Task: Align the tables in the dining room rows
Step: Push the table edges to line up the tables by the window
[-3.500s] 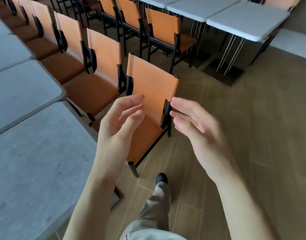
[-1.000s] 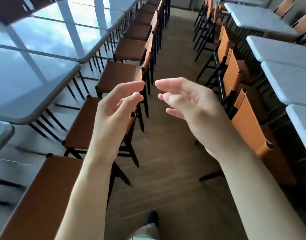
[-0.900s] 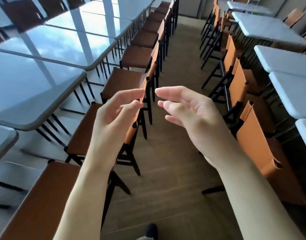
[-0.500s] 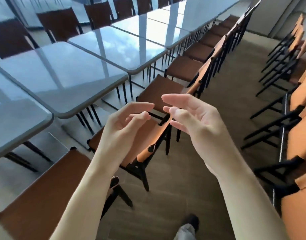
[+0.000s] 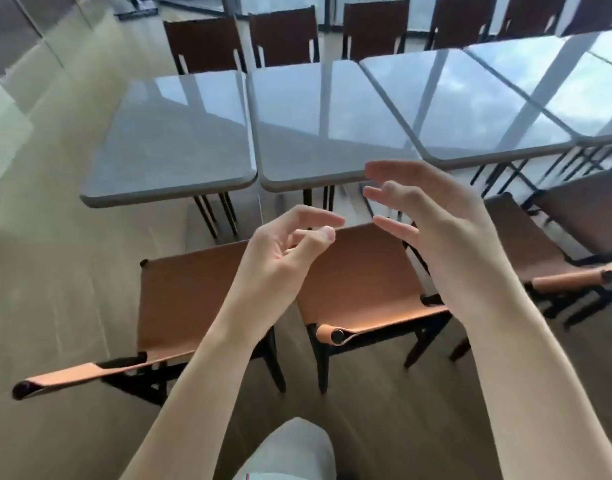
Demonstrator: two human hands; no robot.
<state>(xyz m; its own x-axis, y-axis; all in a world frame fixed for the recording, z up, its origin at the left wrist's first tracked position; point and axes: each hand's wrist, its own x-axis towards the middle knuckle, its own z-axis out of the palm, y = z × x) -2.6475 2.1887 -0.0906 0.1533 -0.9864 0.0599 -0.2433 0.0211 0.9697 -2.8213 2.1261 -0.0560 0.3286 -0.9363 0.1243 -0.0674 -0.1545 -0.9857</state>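
Observation:
A row of glossy grey tables runs across the view: the end table [image 5: 172,140] at the left, a second table [image 5: 318,123] beside it, a third [image 5: 464,102] further right. My left hand [image 5: 283,261] and my right hand [image 5: 436,223] hover in the air above the orange chairs, in front of the second table's near edge. Both hands have loosely bent fingers and hold nothing. Neither touches a table or chair.
Two orange leather chairs [image 5: 193,303] [image 5: 366,282] stand directly before me, seats toward the tables, with more chairs [image 5: 581,216] to the right. Dark brown chairs [image 5: 207,46] line the far side. Bare wooden floor [image 5: 48,271] lies at the left.
My view has swung left from the aisle to face the table row head-on. Both hands stayed raised and empty in front of me.

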